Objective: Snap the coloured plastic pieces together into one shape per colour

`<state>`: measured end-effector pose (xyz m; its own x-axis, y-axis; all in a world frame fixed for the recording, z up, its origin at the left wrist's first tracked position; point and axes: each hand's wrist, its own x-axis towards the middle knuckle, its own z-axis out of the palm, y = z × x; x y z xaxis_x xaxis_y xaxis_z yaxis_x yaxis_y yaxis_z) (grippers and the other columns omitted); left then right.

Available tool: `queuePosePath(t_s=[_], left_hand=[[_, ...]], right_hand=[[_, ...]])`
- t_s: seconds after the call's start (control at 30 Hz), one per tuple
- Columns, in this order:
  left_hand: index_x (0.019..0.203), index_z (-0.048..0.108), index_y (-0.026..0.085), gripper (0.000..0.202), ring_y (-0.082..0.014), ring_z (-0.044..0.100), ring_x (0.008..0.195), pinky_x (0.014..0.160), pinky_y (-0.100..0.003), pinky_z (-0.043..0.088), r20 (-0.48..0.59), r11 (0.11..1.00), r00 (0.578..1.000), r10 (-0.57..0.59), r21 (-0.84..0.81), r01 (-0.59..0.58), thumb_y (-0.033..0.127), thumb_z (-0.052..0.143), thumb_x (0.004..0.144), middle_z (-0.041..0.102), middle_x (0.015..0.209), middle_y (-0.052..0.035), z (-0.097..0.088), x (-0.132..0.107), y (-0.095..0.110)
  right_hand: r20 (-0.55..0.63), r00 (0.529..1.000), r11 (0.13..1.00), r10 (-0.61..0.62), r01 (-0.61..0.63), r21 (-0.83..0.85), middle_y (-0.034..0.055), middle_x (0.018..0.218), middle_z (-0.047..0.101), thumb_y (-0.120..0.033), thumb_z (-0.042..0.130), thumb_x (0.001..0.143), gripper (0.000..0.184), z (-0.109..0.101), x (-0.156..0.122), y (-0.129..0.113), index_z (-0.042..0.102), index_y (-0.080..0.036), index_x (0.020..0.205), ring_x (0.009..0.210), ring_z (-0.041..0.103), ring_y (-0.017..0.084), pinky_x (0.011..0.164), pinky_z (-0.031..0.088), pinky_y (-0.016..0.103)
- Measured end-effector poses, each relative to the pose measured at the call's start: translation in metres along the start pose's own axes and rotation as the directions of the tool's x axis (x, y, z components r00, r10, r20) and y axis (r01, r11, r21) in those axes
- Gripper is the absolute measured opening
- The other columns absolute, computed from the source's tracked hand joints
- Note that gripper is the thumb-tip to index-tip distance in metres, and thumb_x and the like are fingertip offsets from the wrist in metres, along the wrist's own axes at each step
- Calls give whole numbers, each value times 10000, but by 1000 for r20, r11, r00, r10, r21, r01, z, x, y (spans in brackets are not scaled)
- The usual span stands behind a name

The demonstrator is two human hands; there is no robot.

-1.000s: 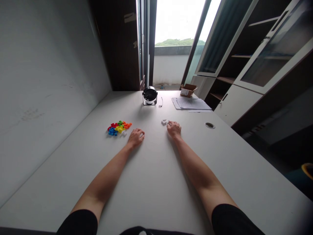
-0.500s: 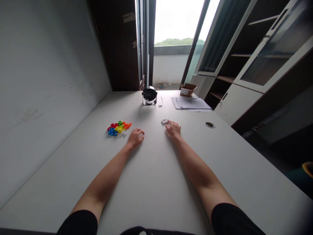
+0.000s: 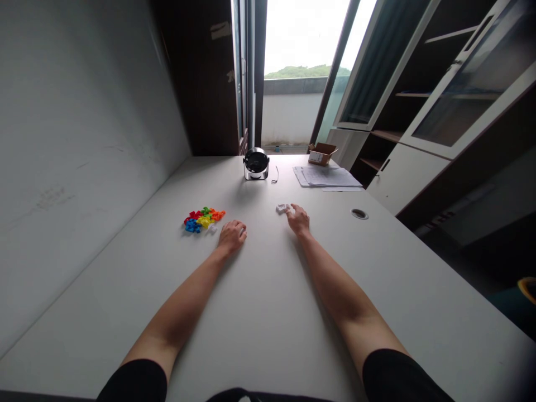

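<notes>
My right hand (image 3: 298,219) is open, fingers apart, just beside the white piece (image 3: 283,208) at mid-frame, not gripping it. Left hand (image 3: 232,235) rests, fingers loosely together, near the colored blocks (image 3: 204,220) to its left.

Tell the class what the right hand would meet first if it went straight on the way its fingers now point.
The right hand would first meet the small white piece just beyond its fingertips, though from this view it is hard to tell whether they already touch.

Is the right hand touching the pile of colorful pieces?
No, the right hand is beside a small white piece, and the colorful pieces lie nearer the left hand.
</notes>
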<state>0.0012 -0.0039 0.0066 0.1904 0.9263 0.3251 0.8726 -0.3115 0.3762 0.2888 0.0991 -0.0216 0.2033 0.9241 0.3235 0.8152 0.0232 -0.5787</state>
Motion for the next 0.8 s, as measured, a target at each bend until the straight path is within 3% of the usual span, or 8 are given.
queuePosePath(t_s=[0.17,0.3,0.4,0.53,0.63,0.7,0.8], left_hand=[[993,658,233,148,-319,442,1227,1168,-602,90,-160,977,978,-133,143,156,272,595,864,630,1148,-107,3,-1,-1],[985,652,239,151,-351,379,1290,1128,-659,110,-168,964,962,-216,121,237,292,611,850,602,1209,-121,6,-1,-4],[1015,658,241,184,-334,414,1272,1145,-626,138,-114,980,979,-168,87,178,297,619,845,579,1265,-121,5,-1,-3],[1059,667,242,208,-268,483,1236,1161,-483,266,-7,999,999,36,-6,-36,276,588,870,559,1313,-88,0,0,5],[1062,672,248,209,-245,500,1221,1121,-422,351,-9,989,992,129,-75,-129,267,547,896,552,1332,-63,-1,0,9],[1048,678,243,204,-248,517,1186,1094,-416,377,-43,992,995,95,-74,-98,264,541,899,578,1274,-69,-1,1,7],[1028,686,223,202,-251,543,1100,1043,-405,405,-95,998,994,-45,-41,41,276,537,902,612,1137,-91,-1,3,-1]], right_hand=[[-14,1000,1000,10,-10,15,121,1291,604,-450,447,955,460,0,0,0,569,-201,1321,1189,528,270,1009,381,392],[-35,999,999,17,-16,31,127,1266,600,-457,447,950,466,1,0,0,574,-197,1315,1161,541,261,999,392,378],[-38,999,999,11,-10,38,128,1269,590,-454,444,949,464,0,-1,0,575,-196,1312,1146,549,257,990,400,375],[-43,999,999,5,-4,42,127,1261,590,-445,445,945,455,-1,-2,-2,581,-196,1300,1135,552,258,980,408,379],[-60,998,999,-7,10,49,126,1242,597,-430,435,946,436,-3,-3,-4,602,-189,1269,1112,560,259,971,415,379],[-83,996,997,-32,37,61,121,1214,606,-406,420,950,410,-5,-4,-6,623,-184,1228,1090,565,255,970,416,372],[-121,989,991,-90,101,88,115,1163,616,-357,394,957,372,-8,-6,-11,650,-171,1154,1058,570,243,969,420,356]])
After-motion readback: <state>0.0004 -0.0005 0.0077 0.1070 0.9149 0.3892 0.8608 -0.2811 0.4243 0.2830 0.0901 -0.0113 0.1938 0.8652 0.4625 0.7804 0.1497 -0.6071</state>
